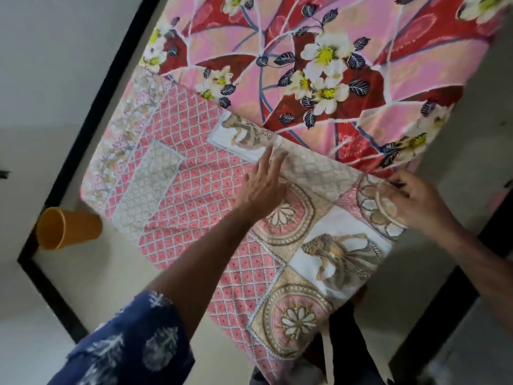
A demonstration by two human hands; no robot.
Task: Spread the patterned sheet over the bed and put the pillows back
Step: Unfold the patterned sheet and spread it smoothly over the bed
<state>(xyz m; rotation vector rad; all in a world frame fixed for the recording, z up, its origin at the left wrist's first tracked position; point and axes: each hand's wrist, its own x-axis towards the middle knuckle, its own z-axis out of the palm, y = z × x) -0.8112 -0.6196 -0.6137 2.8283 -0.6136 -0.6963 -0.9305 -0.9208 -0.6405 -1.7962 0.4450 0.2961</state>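
Nearest us, our left sleeve [130, 340], dark blue with white print, fills the lower left, and the bare forearm runs up from it to the left hand [262, 182]. That hand lies flat on the sheet [194, 195] with fingers straight and slightly spread, the fingertips at the sheet's far edge. Our right hand [416, 198] comes in from the right; its fingers curl over the same edge further right and seem to pinch the cloth there, though blur keeps us from being sure of the grip.

We see the sheet as a patchwork print: pink lattice panels with small dots, pale lace-like strips, round gold-rimmed medallions with flowers, and white squares with tan figures. It lies over the near part of the bed, its near corner hanging down towards us and its left edge reaching the bed's side. Its far edge runs diagonally across a second cloth, the floral cover [333, 65], pink and red with white-and-yellow blossoms and dark blue leaves, which covers the rest of the bed beyond.

Left of the bed, a black frame [91, 112] borders the pale floor, and an orange cup [66, 227] sits just beside the sheet's left corner.
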